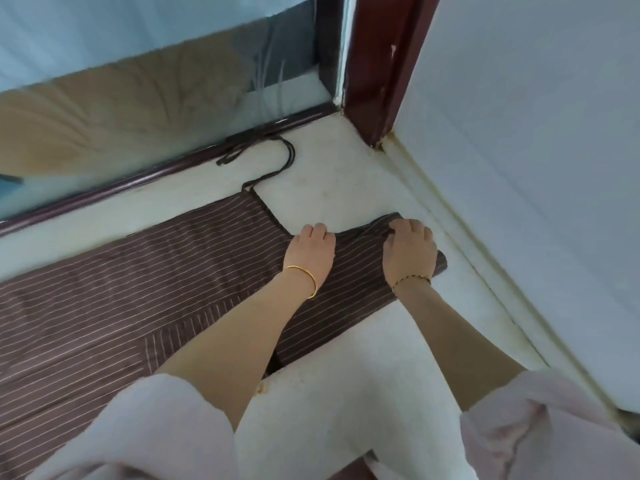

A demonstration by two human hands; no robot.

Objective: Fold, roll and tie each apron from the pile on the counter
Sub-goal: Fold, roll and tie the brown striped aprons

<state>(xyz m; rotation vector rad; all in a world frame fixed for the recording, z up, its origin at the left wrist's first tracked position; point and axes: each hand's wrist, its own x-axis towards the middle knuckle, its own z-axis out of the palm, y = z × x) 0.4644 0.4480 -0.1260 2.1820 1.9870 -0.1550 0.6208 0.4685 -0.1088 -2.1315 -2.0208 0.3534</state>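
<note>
1. Counter (339,393): the apron (138,292) lies flat on it, folded into a long strip.
2. The apron's long axis runs from our grip away down-left, and its narrow end points up-right under our hands.
3. Left hand (310,252) and right hand (410,249): both clench that end, and the right is bunching the cloth.
4. Strap (277,168): it trails beyond the left hand.
5. We judge folding done and rolling starting. The next move calls for a tight, even roll leftward.

apron (104,306) cut off at L edge

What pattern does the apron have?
The apron is brown with thin pale stripes; the head view shows it best.
</note>
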